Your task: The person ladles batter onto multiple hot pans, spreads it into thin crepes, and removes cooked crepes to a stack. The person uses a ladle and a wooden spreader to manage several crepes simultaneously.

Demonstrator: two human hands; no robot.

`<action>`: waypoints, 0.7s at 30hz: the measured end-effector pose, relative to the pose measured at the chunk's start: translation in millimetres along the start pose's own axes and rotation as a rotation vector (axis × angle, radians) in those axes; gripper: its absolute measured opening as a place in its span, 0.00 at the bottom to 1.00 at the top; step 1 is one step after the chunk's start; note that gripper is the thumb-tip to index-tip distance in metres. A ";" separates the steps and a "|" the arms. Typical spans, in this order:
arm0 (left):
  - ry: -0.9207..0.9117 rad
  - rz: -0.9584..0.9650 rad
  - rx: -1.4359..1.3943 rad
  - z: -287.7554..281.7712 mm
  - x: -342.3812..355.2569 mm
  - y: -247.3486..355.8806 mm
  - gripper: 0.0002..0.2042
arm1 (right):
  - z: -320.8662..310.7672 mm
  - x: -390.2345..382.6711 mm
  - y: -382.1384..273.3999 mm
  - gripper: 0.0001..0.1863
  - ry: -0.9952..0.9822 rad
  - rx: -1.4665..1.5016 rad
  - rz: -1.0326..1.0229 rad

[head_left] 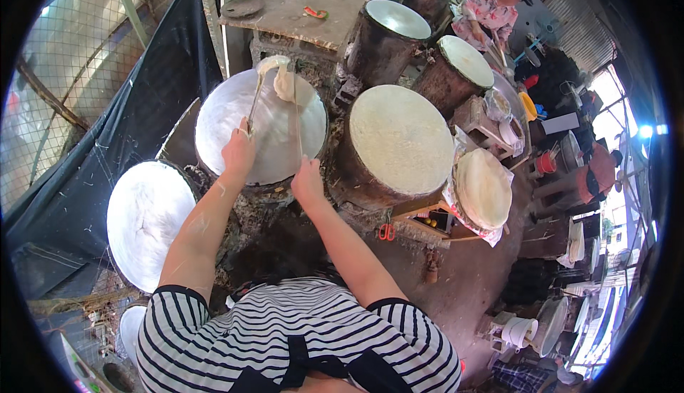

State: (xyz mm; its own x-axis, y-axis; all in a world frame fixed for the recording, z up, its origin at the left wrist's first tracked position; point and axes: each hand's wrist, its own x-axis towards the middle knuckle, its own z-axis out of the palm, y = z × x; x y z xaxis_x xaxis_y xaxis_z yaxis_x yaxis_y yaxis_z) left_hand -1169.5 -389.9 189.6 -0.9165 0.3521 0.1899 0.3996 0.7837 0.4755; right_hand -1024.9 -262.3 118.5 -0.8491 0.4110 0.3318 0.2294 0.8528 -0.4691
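A wide round griddle (221,133) with a pale, whitish surface lies in front of my arms. My left hand (239,152) is closed around a thin metal rod (254,104) that points away over the griddle. My right hand (308,183), at the griddle's near edge, grips a thin stick (298,126) that also points away. At the far ends of both hangs a limp, cream-coloured mass (285,85); whether it is dough or cloth I cannot tell. A second griddle (402,140), to the right, is covered by a pale, flat round sheet.
Another whitish griddle (151,225) stands at left. A stack of flatbreads (483,190) rests on plastic at right. Beyond are several drum-shaped stoves (388,47) and a slab (303,4). A person (490,15) works at the far right. Red-handled scissors (386,232) hang below.
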 end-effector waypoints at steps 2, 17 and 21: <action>0.004 -0.034 -0.038 -8.9 2.9 -1.2 0.23 | -22.0 6.5 -17.1 0.22 -0.026 0.135 0.230; -0.006 -0.348 -1.005 -45.9 -22.8 7.8 0.15 | -31.9 34.7 -24.5 0.14 -0.095 0.149 0.343; -0.067 -0.448 -1.156 -69.7 -44.0 29.6 0.14 | -9.5 61.4 -52.9 0.17 -0.197 0.095 0.324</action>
State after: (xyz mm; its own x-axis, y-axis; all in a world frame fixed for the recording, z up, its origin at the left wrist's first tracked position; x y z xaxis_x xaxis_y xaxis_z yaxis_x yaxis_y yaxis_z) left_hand -1118.6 -417.8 255.1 -0.9517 0.2214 -0.2126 -0.2303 -0.0571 0.9714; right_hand -1084.7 -279.1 171.5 -0.8169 0.5767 -0.0050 0.4636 0.6514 -0.6006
